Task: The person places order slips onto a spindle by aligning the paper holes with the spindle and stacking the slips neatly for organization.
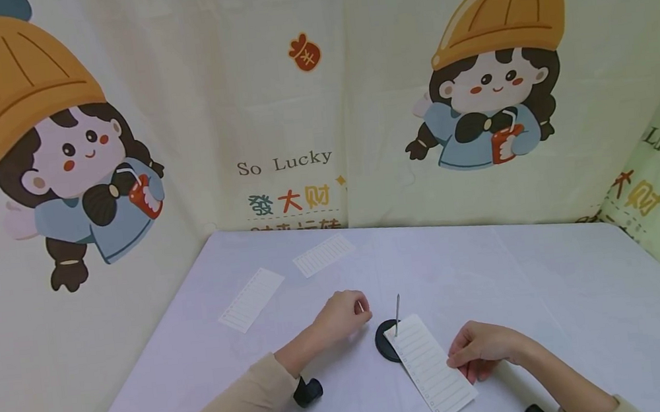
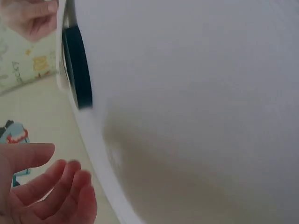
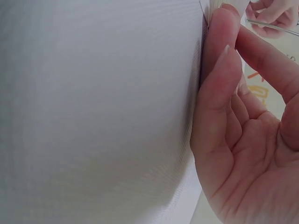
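Paper (image 1: pixel 432 368), seemingly pierced by the spike (image 1: pixel 397 312), overlaps the black base (image 1: pixel 385 344); right hand (image 1: pixel 486 345) pinches the paper's edge; left hand (image 1: pixel 342 313) hovers nearby, fingers loosely bent, thumb apart.

The ruled checklist slip (image 1: pixel 438 371) looks like plain white paper, smooth and matt, as do the two loose slips (image 1: pixel 252 300) (image 1: pixel 324 255). The thin spike (image 1: pixel 398 307) has the grey sheen of bare metal, while its round base (image 1: pixel 382 345) is smooth and black, whether plastic or coated metal cannot be told. The table covering (image 1: pixel 554 304) appears smooth and matt; the printed backdrop (image 1: pixel 380 108) is matt, softly creased cloth. The beige sleeve (image 1: pixel 229 401) is dull woven-looking fabric.
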### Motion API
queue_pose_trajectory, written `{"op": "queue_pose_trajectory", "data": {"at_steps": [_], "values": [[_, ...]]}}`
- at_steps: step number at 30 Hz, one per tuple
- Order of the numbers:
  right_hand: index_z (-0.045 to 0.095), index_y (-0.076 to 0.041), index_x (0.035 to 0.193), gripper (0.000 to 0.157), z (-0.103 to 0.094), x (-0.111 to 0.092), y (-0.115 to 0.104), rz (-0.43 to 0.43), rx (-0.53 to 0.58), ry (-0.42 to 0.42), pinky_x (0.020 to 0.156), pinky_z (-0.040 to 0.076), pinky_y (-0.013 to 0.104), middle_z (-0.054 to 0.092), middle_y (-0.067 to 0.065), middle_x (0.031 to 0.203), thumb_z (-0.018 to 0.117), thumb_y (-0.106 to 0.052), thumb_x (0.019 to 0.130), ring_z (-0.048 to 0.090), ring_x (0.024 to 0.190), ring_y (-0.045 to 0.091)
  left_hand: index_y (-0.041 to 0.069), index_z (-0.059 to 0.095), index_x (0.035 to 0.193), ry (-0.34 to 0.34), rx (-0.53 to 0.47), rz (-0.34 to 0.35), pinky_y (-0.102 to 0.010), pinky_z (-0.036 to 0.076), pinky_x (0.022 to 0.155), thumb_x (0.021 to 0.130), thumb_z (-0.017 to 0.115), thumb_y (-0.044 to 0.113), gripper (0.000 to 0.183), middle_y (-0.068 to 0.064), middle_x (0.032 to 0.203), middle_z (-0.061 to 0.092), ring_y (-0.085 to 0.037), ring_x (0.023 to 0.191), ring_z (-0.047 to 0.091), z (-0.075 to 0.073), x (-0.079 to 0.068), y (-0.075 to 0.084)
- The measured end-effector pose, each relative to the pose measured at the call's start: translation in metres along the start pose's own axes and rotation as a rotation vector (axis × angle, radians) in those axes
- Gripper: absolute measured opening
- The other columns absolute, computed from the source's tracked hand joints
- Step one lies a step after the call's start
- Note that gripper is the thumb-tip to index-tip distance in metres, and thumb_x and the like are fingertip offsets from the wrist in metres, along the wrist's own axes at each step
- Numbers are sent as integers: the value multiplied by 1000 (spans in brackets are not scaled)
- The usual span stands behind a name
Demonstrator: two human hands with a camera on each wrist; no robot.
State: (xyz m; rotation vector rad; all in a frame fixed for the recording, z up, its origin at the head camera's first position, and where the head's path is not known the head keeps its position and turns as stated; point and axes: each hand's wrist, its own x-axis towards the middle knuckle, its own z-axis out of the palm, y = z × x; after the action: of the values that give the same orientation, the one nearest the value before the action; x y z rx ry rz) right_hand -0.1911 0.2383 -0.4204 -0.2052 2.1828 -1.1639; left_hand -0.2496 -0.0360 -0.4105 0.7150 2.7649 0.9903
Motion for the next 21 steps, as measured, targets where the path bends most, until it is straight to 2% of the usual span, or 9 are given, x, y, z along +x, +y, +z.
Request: {"op": "queue_pose_trajectory", "data": {"at_steps": [7, 11, 15, 21], "values": [[65, -3, 72, 19, 0, 1, -1, 16, -10, 6, 41, 39, 14, 60, 0, 56, 69, -20, 80, 48, 43, 4, 7, 60, 93, 117, 494, 97, -30, 45, 63, 81, 62, 14, 14, -2, 86, 57, -18, 76, 53, -25, 1, -29], [65, -3, 72, 19, 0, 0, -2, 7, -1, -2, 41, 39, 14, 60, 0, 56, 69, -20, 80, 48, 44, 4, 6, 55, 110, 121, 694, 80, -36, 43, 72, 83, 59, 19, 30, -6, 104, 56, -24, 91, 52, -42, 1, -48], [65, -3, 71, 19, 0, 0, -3, 1, -2, -4, 41, 38, 14, 60, 0, 56, 69, -19, 80, 48, 44, 4, 9, 47, 125, 67, 819, -10, -43, 38, 86, 85, 56, 25, 44, -7, 119, 50, -26, 107, 45, -59, 2, -70], [66, -3, 72, 18, 1, 0, -3, 7, -12, 3, 41, 39, 14, 60, 0, 56, 69, -19, 80, 48, 44, 4, 9, 43, 130, 40, 846, -110, -49, 31, 97, 88, 53, 27, 47, -12, 130, 44, -31, 117, 39, -81, 4, -110]]}}
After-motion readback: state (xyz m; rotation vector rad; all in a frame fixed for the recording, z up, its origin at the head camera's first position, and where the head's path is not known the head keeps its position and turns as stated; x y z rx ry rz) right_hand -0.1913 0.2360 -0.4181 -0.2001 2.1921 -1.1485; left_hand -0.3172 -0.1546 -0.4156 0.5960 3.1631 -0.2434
